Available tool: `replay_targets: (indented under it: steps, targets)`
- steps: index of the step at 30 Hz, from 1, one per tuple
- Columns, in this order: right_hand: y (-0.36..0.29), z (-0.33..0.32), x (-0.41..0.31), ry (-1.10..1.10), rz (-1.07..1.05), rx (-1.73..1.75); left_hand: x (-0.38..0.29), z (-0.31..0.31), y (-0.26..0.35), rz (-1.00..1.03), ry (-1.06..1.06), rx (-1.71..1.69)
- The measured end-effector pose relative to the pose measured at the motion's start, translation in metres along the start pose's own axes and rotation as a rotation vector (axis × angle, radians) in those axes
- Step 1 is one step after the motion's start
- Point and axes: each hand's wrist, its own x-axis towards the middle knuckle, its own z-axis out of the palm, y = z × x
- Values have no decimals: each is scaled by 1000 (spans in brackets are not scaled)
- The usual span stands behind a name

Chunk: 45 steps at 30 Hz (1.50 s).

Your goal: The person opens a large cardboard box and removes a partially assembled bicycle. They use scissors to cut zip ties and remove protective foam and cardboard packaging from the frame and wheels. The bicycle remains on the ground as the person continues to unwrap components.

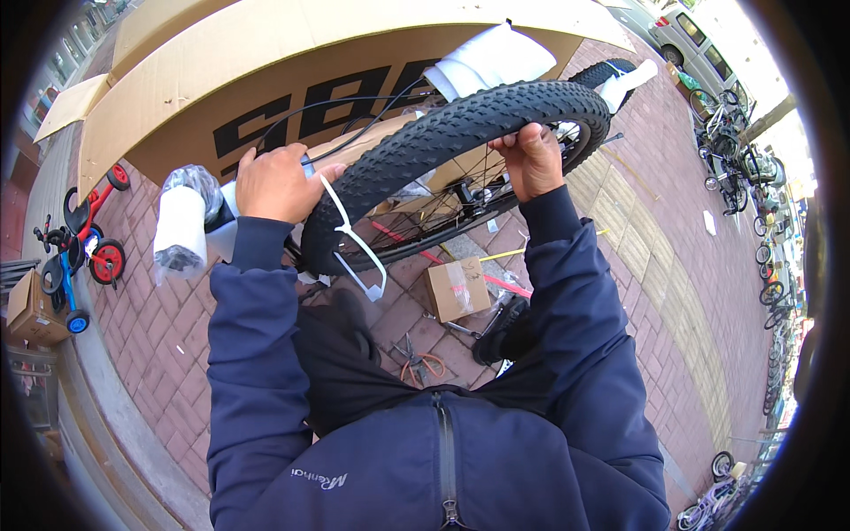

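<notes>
A bicycle wheel with a knobby black tyre [458, 123] stands tilted before me, beside a partly wrapped bicycle. My left hand [279, 182] rests over a wrapped part of the bicycle, its thumb against the tyre's left end. What lies under its palm is hidden. Close to that thumb, a white cable tie [345, 228] loops around the tyre and hangs down. My right hand [531, 159] pinches the inner edge of the wheel, thumb up, with its fingertips partly behind the tyre. White foam wrap [491, 60] covers a part above the tyre, and black cables [339, 101] arch behind it.
A large open carton [372, 53] stands behind the bicycle. On the brick paving near my feet lie a small cardboard box [458, 289], orange-handled pliers [420, 364] and a wrench [461, 328]. Children's tricycles [80, 255] stand left; parked bicycles [727, 146] and a van [704, 50] are right.
</notes>
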Motion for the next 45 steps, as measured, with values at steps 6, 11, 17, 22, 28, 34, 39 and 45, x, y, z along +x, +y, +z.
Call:
replay_targets:
  steps: [6,11,17,22,28,34,39,45]
  targets:
    - [-67,15,16,19,-66,83,1,0,-2,-29,-65,5]
    - [-166,-6,30,274,-186,-54,-1,5,-4,7,55,-55]
    - [-251,-83,8,549,-215,-109,0,6,-6,17,29,-50]
    - [-279,-152,-43,653,-164,-52,0,5,-4,16,44,-60]
    - [-199,-179,-82,375,-199,-17,2,8,-6,-4,43,-27]
    - [-148,-168,-66,302,-333,-66,0,11,-3,-13,264,-67]
    - [-131,-158,-49,318,-298,57,4,11,43,367,518,-275]
    - [-60,-158,-40,403,-129,168,29,46,133,715,50,-497]
